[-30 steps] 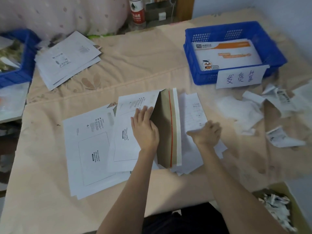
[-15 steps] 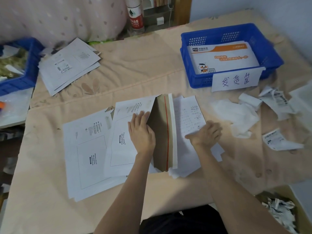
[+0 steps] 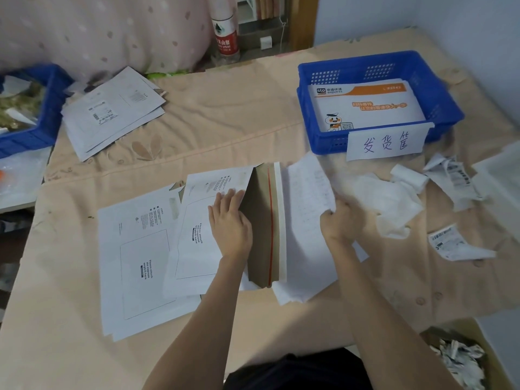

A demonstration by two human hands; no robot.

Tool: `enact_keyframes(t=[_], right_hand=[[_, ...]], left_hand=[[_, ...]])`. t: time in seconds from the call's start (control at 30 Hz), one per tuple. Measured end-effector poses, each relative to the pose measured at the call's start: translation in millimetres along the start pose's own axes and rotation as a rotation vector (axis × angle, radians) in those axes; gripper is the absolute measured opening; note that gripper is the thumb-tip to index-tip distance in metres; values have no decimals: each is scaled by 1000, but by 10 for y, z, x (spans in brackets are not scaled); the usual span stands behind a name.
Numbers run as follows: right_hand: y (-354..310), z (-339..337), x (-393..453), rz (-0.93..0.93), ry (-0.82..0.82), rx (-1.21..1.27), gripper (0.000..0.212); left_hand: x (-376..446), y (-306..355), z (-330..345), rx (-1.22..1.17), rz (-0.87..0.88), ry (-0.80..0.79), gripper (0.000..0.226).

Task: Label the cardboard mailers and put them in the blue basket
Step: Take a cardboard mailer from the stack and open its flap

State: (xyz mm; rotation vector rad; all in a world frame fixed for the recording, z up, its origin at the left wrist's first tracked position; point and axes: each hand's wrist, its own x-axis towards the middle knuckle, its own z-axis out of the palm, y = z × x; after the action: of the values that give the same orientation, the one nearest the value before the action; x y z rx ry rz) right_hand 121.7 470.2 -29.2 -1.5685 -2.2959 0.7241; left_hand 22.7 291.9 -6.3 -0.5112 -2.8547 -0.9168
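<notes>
A white cardboard mailer point(image 3: 197, 229) lies in the middle of the table with its brown flap point(image 3: 263, 229) standing open. My left hand point(image 3: 229, 223) presses flat on the mailer beside the flap. My right hand point(image 3: 337, 220) pinches the edge of a printed paper sheet point(image 3: 306, 198) and lifts it off the stack to the right of the flap. Another white mailer point(image 3: 135, 257) lies further left. The blue basket point(image 3: 439, 88) stands at the back right with an orange-and-white mailer point(image 3: 365, 108) inside and a handwritten paper sign on its front.
A stack of white mailers point(image 3: 112, 114) lies at the back left beside another blue crate point(image 3: 36, 130). Crumpled label backings point(image 3: 394, 201) litter the right side. A box of paper scraps point(image 3: 461, 361) sits below the table's right corner. A bottle point(image 3: 225, 38) stands at the back.
My right hand has closed on the paper sheet's edge and raised it, so the sheet curls up. My left hand stays pressed on the mailer.
</notes>
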Motion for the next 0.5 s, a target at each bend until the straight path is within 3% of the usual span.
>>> enact_keyframes(t=[0.3,0.5], right_hand=[[-280,-334,184,198,174,358,19],[-329,-449,196,287,223,433,21]], left_hand=[[119,-191,21,94,43,-67,46],[150,-272,43,113,47,-91,46]])
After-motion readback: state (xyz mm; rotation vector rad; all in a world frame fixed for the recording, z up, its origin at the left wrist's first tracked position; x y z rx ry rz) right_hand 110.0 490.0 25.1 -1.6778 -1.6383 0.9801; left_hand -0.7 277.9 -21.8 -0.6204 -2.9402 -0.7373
